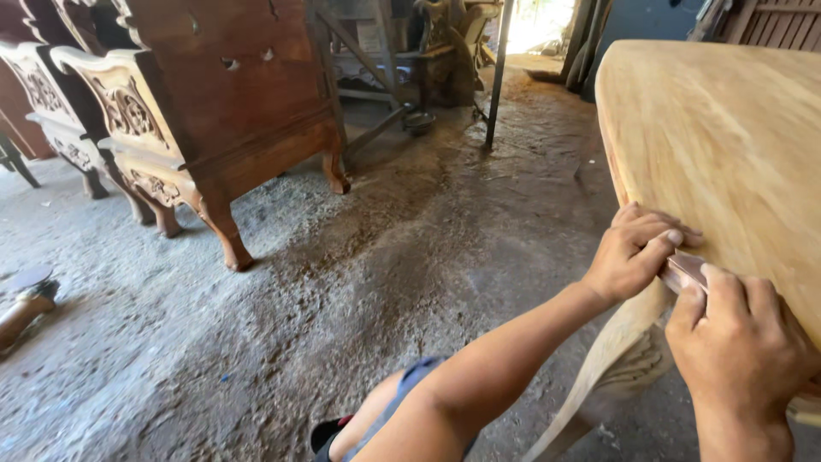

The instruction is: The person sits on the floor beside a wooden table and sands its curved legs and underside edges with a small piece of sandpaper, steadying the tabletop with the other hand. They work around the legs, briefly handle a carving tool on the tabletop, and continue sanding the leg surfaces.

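A pale unfinished wooden table top (pixel 727 145) fills the right side, with a curved carved leg (pixel 611 351) below its edge. My left hand (pixel 634 252) and my right hand (pixel 740 342) both grip a small folded piece of reddish-brown sandpaper (pixel 684 272) pressed against the table's rim. The left hand's fingers curl over the edge; the right hand's thumb lies on top of the sandpaper. Most of the paper is hidden by my fingers.
Carved dark wooden furniture (pixel 214 111) stands at the upper left on curved legs. The concrete floor (pixel 359 291) is strewn with sawdust. A thin metal post (pixel 498 77) rises near the bright doorway at the back. My knee (pixel 393 411) shows at the bottom.
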